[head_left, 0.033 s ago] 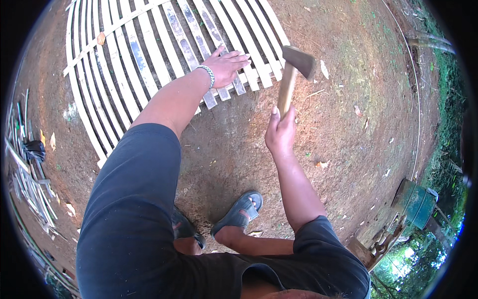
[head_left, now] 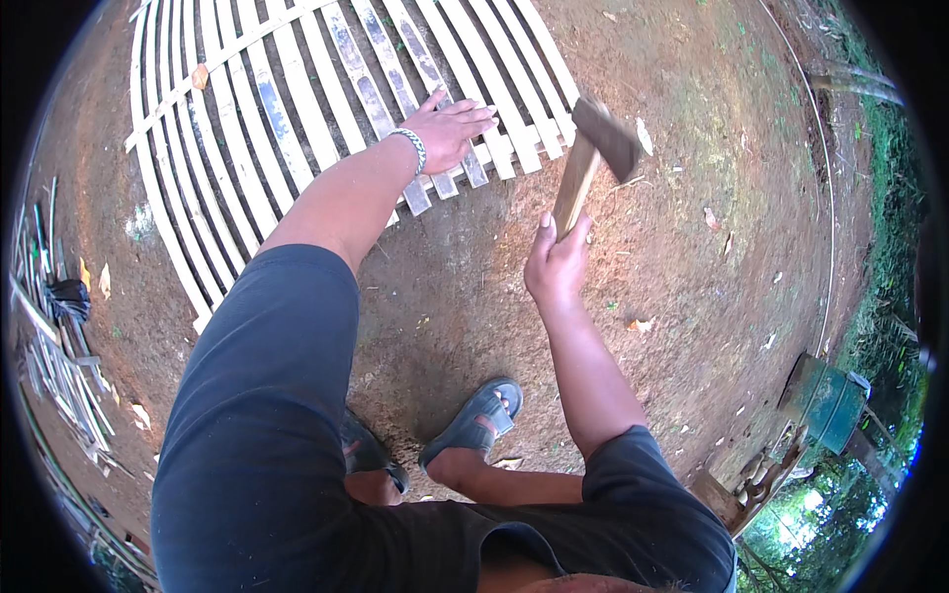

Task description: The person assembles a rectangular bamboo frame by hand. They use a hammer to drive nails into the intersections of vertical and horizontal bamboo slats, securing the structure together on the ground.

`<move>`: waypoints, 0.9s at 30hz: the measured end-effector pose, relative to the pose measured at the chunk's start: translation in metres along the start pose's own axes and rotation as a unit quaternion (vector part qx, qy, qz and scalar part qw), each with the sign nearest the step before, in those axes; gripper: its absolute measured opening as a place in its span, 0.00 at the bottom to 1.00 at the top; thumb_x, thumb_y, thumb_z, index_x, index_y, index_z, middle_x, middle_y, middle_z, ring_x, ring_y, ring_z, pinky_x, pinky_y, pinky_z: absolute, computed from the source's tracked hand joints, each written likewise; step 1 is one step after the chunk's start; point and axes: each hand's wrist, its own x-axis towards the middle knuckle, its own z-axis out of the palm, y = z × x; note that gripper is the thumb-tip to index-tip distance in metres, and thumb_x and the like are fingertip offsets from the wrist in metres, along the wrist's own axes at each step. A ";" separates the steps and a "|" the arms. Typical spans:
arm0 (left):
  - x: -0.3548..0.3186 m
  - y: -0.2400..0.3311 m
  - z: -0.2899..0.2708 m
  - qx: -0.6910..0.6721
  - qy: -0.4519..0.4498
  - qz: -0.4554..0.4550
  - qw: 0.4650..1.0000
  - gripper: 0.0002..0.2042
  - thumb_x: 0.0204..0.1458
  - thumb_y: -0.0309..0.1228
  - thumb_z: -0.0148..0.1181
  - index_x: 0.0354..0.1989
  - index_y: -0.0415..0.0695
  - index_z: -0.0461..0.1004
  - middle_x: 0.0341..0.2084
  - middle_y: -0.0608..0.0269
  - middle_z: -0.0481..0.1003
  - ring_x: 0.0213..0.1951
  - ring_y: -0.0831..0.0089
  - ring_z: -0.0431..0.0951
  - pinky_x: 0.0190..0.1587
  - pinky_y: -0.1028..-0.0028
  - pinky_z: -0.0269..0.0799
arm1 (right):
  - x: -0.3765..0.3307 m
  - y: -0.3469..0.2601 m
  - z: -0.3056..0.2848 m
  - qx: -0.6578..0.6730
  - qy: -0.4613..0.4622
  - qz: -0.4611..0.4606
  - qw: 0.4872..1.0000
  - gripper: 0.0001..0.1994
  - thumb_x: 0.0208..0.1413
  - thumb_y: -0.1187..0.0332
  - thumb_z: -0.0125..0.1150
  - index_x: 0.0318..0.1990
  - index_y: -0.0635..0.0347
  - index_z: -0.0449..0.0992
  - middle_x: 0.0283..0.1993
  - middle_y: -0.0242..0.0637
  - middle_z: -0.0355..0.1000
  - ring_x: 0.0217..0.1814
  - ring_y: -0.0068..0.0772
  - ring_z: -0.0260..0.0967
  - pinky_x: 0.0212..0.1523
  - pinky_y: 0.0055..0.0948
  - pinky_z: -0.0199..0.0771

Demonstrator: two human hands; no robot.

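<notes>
My right hand (head_left: 559, 259) grips the wooden handle of a hatchet (head_left: 576, 188). Its dark metal head (head_left: 607, 136), slightly blurred, is held up to the right of a slatted wooden panel (head_left: 301, 114). On the near end of that panel rests my left hand (head_left: 447, 133), fingers spread over the slats and nothing grasped. A chain bracelet circles the left wrist. The panel is made of many pale strips fixed across crosspieces, with several strips stained grey and blue. Under my palm the strips are partly hidden.
Brown bare soil (head_left: 692, 287) with scattered dry leaves surrounds my sandalled feet (head_left: 473, 427). Loose sticks (head_left: 64, 381) and a black plastic bag (head_left: 68, 298) lie at the far left. A green container (head_left: 828, 407) stands at the right, near plants.
The hatchet head has tipped to the right and slightly down, pivoting in my right hand's grip. My left hand and the panel have stayed put.
</notes>
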 end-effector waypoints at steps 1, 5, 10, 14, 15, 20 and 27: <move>0.001 -0.001 -0.002 0.005 -0.003 -0.002 1.000 0.30 0.68 0.32 0.36 0.80 0.58 0.49 0.80 0.80 0.43 0.80 0.71 0.42 0.81 0.52 0.26 | 0.000 -0.005 0.002 -0.005 -0.039 0.021 0.999 0.23 0.75 0.58 0.47 0.64 0.69 0.60 0.29 0.40 0.73 0.20 0.31 0.70 0.16 0.36 0.74; 0.000 -0.003 -0.005 0.008 0.008 -0.004 1.000 0.29 0.68 0.33 0.36 0.79 0.58 0.50 0.80 0.79 0.44 0.80 0.71 0.42 0.81 0.52 0.27 | 0.001 -0.009 -0.004 -0.077 -0.209 0.118 0.968 0.22 0.75 0.58 0.46 0.67 0.64 0.58 0.34 0.48 0.77 0.30 0.41 0.79 0.27 0.41 0.83; 0.005 0.006 -0.011 -0.030 0.014 -0.025 0.999 0.28 0.68 0.34 0.37 0.78 0.55 0.54 0.79 0.74 0.52 0.80 0.69 0.45 0.81 0.51 0.31 | 0.002 -0.017 -0.038 -0.011 -0.137 0.174 0.975 0.22 0.76 0.57 0.43 0.68 0.62 0.56 0.39 0.52 0.79 0.37 0.42 0.82 0.31 0.38 0.83; 0.027 0.023 -0.009 -0.018 0.065 -0.042 0.997 0.28 0.68 0.35 0.36 0.78 0.55 0.53 0.79 0.72 0.50 0.80 0.68 0.45 0.80 0.48 0.33 | 0.010 0.019 -0.027 0.144 0.044 0.060 0.987 0.26 0.75 0.59 0.44 0.71 0.66 0.51 0.37 0.54 0.75 0.31 0.46 0.77 0.29 0.50 0.78; 0.036 0.024 -0.012 -0.008 0.054 -0.048 0.997 0.28 0.68 0.35 0.36 0.79 0.55 0.53 0.79 0.73 0.49 0.80 0.68 0.45 0.80 0.48 0.33 | 0.013 0.026 -0.020 0.176 0.086 0.019 0.980 0.24 0.75 0.59 0.45 0.68 0.66 0.54 0.40 0.51 0.74 0.29 0.43 0.75 0.30 0.47 0.79; 0.042 0.019 -0.008 0.031 0.021 -0.026 0.999 0.30 0.69 0.35 0.35 0.80 0.57 0.47 0.81 0.76 0.43 0.80 0.68 0.42 0.81 0.49 0.31 | 0.011 0.000 -0.012 0.072 -0.076 0.170 0.980 0.21 0.74 0.58 0.47 0.64 0.66 0.59 0.37 0.54 0.77 0.36 0.55 0.78 0.44 0.55 0.80; 0.038 0.015 -0.005 0.020 0.026 -0.028 0.999 0.31 0.67 0.34 0.38 0.80 0.58 0.47 0.81 0.76 0.44 0.80 0.68 0.41 0.80 0.49 0.31 | 0.022 -0.024 -0.039 0.074 -0.112 0.187 0.973 0.20 0.75 0.59 0.45 0.63 0.65 0.59 0.39 0.54 0.79 0.37 0.50 0.81 0.40 0.49 0.82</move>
